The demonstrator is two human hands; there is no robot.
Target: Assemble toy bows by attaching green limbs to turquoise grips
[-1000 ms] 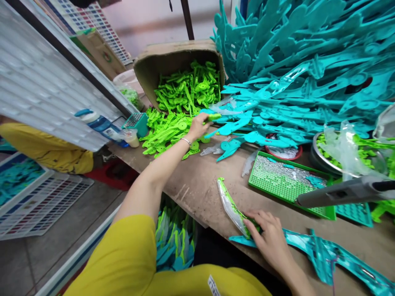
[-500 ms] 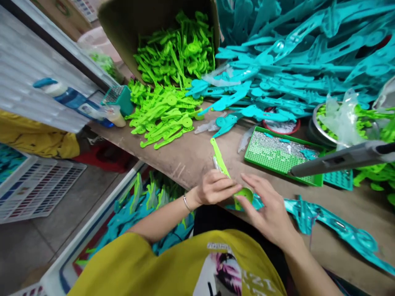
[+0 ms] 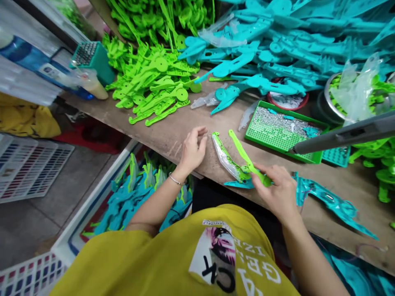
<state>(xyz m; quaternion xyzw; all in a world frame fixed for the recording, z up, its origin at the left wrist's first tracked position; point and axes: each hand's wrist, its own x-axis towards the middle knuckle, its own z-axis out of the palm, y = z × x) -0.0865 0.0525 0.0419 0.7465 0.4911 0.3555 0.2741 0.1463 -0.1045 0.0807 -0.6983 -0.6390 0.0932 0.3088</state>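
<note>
My right hand (image 3: 276, 191) pinches a lime-green plastic strip (image 3: 242, 154) by its wide end, with the narrow end pointing away from me. Just left of the strip lies a matching green piece (image 3: 217, 139) with a clear plastic blade (image 3: 227, 165) along it. Both sit over the left end of a long turquoise plastic part (image 3: 327, 193), which runs beneath my right hand. My left hand (image 3: 193, 151) rests at the bench's front edge, fingers loosely curved and apart, holding nothing. A gap separates it from the clear blade.
A green pile (image 3: 154, 86) and turquoise pieces (image 3: 277, 53) fill the back. A green tray (image 3: 271, 142) of small metal parts stands at right, with a grey tool (image 3: 345, 131) over it. Below the bench, a white-rimmed bin (image 3: 95, 197) holds assembled pieces.
My left hand has let go and moved left and away from me. The green pieces, bunched in both hands before, now show as two separated lengths. The camera view has shifted.
</note>
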